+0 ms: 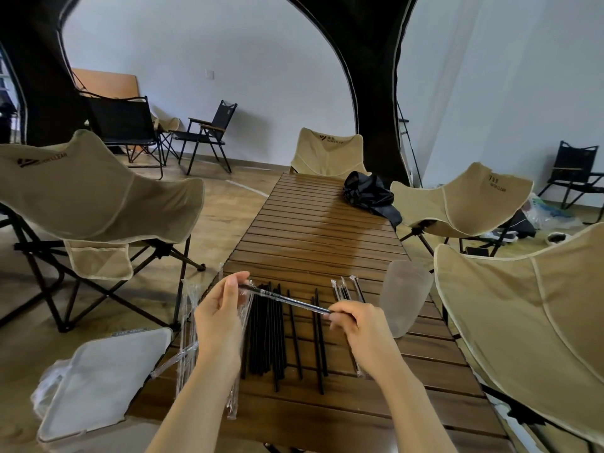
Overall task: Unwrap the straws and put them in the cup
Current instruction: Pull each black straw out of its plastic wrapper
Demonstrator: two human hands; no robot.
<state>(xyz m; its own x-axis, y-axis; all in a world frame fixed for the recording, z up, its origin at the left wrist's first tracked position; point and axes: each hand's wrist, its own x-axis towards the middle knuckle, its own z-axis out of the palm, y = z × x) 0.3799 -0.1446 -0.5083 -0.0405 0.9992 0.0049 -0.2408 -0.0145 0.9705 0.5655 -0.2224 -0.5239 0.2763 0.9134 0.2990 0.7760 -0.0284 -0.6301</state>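
One straw (289, 300) in hand just above the worktop (327, 223), slanting from the left hand (225, 308) to the right hand (356, 322). Left grip pinched on the clear wrapper (258, 291) at the left end; right grip pinched on what looks like the bare black end. Hold the film firm and draw the straw out along its own line, not sideways, to avoid bending it or bunching the film. Drop the empty sleeve with the spent wrappers (189, 322) at the left edge. Then carry the straw right to the frosted cup (405, 299), with no straw showing above its rim, rather than onto the loose black straws (268, 335) below. Mind the wrapped straws (346, 289) just beside the cup.
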